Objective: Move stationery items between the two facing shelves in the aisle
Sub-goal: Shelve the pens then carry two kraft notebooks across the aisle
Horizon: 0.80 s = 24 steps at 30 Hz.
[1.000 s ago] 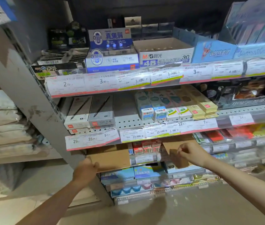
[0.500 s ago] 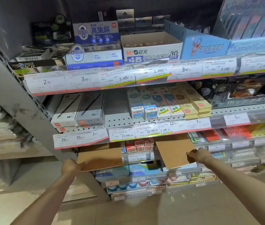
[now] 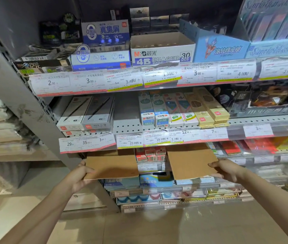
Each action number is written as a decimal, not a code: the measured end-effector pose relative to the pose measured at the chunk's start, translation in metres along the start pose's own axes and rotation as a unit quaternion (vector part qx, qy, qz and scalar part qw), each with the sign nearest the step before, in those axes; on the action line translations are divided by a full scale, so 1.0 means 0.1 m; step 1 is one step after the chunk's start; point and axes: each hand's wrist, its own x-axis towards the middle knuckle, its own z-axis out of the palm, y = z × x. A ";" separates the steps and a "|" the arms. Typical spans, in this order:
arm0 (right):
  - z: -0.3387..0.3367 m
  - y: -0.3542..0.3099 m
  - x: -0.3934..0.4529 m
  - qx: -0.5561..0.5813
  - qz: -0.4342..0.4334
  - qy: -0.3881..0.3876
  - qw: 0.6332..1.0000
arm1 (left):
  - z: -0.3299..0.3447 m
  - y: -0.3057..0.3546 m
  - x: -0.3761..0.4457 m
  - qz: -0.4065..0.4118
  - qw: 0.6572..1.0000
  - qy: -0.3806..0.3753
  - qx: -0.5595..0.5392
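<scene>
Below the price-tag rail (image 3: 159, 140) marked 23.80: one cardboard box, two flaps out. Your left hand (image 3: 77, 178) clamps the left cardboard flap (image 3: 111, 166); your right hand (image 3: 227, 170) clamps the right cardboard flap (image 3: 190, 162). Between the flaps, just under the rail: red-and-white small boxes (image 3: 151, 154). Above the rail: pencil boxes (image 3: 180, 110).
</scene>
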 end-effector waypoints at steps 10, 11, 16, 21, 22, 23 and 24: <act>-0.11 0.11 -0.19 0.039 -0.069 -0.054 0.995 | -0.11 -0.22 -0.34 0.009 0.999 -0.036 0.016; -0.13 0.12 -0.21 0.046 -0.075 -0.056 0.995 | -0.10 -0.26 -0.36 0.010 0.999 -0.045 0.013; -0.17 0.18 -0.29 0.115 -0.104 -0.077 0.985 | 0.05 -0.41 -0.49 0.033 0.996 -0.077 -0.033; -0.26 0.25 -0.38 0.162 -0.101 -0.101 0.976 | 0.41 -0.48 -0.62 0.055 0.992 -0.109 -0.033; -0.27 0.26 -0.39 0.166 -0.103 -0.109 0.975 | 0.50 -0.48 -0.63 0.055 0.991 -0.115 -0.028; -0.27 0.27 -0.41 0.167 -0.103 -0.115 0.974 | 0.59 -0.49 -0.62 0.053 0.991 -0.122 -0.022; -0.27 0.27 -0.43 0.167 -0.104 -0.120 0.973 | 0.69 -0.50 -0.61 0.048 0.991 -0.127 -0.018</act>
